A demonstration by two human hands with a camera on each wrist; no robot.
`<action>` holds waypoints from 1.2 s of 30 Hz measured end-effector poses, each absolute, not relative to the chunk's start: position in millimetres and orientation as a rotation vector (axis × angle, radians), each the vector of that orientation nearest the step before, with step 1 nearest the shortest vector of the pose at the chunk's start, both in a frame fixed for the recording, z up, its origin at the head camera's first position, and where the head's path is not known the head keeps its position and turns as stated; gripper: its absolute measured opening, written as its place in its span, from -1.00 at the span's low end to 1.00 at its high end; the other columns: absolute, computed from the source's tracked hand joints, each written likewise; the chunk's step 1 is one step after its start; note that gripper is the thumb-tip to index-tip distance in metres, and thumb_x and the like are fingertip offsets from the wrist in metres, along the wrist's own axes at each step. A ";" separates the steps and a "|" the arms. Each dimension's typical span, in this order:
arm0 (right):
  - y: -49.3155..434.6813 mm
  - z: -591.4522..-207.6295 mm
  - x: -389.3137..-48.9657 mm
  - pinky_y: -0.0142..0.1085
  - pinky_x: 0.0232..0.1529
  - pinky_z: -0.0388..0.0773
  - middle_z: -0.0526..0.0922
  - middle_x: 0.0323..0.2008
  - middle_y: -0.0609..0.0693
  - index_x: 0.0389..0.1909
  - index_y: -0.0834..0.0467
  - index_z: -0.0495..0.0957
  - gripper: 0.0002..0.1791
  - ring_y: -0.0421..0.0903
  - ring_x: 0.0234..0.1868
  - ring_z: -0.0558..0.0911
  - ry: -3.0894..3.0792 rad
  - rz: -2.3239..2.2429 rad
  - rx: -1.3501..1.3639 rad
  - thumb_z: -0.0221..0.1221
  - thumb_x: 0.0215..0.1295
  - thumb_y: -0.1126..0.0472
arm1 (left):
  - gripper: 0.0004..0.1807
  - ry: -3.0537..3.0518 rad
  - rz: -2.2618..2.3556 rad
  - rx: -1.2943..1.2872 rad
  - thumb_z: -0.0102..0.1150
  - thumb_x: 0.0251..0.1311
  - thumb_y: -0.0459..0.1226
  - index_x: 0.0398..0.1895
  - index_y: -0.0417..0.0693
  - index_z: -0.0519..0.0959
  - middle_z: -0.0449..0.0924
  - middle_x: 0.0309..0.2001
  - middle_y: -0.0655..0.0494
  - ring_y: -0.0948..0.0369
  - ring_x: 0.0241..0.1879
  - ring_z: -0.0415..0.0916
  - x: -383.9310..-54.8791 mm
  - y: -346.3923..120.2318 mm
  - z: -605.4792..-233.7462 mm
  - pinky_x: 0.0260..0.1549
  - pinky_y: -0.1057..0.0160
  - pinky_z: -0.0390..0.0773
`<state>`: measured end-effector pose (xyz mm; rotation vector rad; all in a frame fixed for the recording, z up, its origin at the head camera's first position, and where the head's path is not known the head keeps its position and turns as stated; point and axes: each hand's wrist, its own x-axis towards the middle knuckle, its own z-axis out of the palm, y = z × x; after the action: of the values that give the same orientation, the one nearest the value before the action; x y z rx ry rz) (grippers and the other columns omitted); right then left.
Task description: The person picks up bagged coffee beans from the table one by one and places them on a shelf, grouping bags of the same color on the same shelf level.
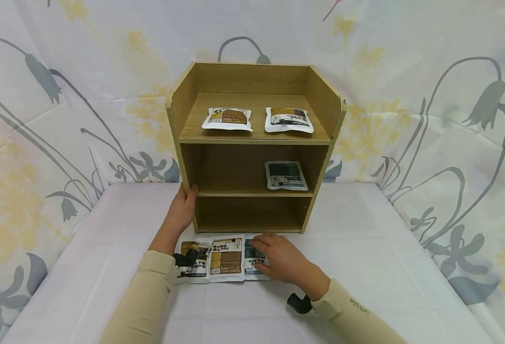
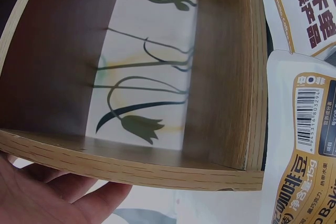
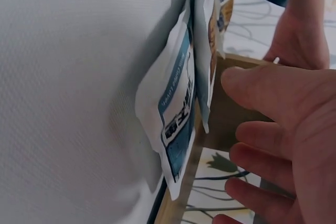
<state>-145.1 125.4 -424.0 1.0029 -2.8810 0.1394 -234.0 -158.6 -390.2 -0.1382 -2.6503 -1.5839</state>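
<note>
My left hand (image 1: 183, 210) grips the left side panel of a small wooden shelf (image 1: 252, 141); in the left wrist view its fingers (image 2: 100, 198) lie along the panel's outer face. My right hand (image 1: 284, 258) hovers with spread fingers over a blue-and-white pouch (image 1: 252, 260), covering part of it. In the right wrist view this pouch (image 3: 178, 114) lies beside the hand's fingers, and nothing is held. Left of it lie a brown-labelled pouch (image 1: 226, 258) and a brown-and-black pouch (image 1: 201, 248), the latter partly hidden by the left wrist's black camera mount.
Two pouches, one brown (image 1: 227, 118) and one brown-and-black (image 1: 289, 119), lie on the shelf's top level. A dark blue-green pouch (image 1: 285, 175) lies on the middle level, at the right. White cloth (image 1: 385, 267) covers the table, and a floral curtain (image 1: 433, 119) hangs behind.
</note>
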 end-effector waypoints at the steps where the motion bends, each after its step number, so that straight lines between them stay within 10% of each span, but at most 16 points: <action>1: 124.9 -425.0 -145.2 -0.03 0.27 0.42 0.52 0.23 -0.01 0.22 0.10 0.51 -0.40 0.03 0.30 0.45 -2.888 0.139 1.009 0.26 0.23 -0.11 | -0.22 -2.652 -1.584 -0.138 -0.52 0.45 0.21 0.56 -0.02 -0.20 0.08 0.45 -0.28 -0.23 0.38 0.17 -234.0 -158.7 -390.3 0.30 -0.27 0.22; 36: 110.4 -438.9 -145.1 -0.09 0.29 0.41 0.39 0.35 0.08 0.32 0.14 0.42 -0.11 0.04 0.36 0.40 -3.052 0.082 1.051 0.35 0.03 -0.27 | -0.22 -2.656 -1.597 -0.130 -0.52 0.45 0.20 0.56 -0.04 -0.18 0.08 0.45 -0.30 -0.24 0.37 0.19 -232.9 -158.9 -388.2 0.29 -0.27 0.24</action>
<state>-145.1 110.4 -438.9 1.0512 -3.0520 0.0817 -232.9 -158.9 -388.2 -0.1296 -2.6559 -1.5971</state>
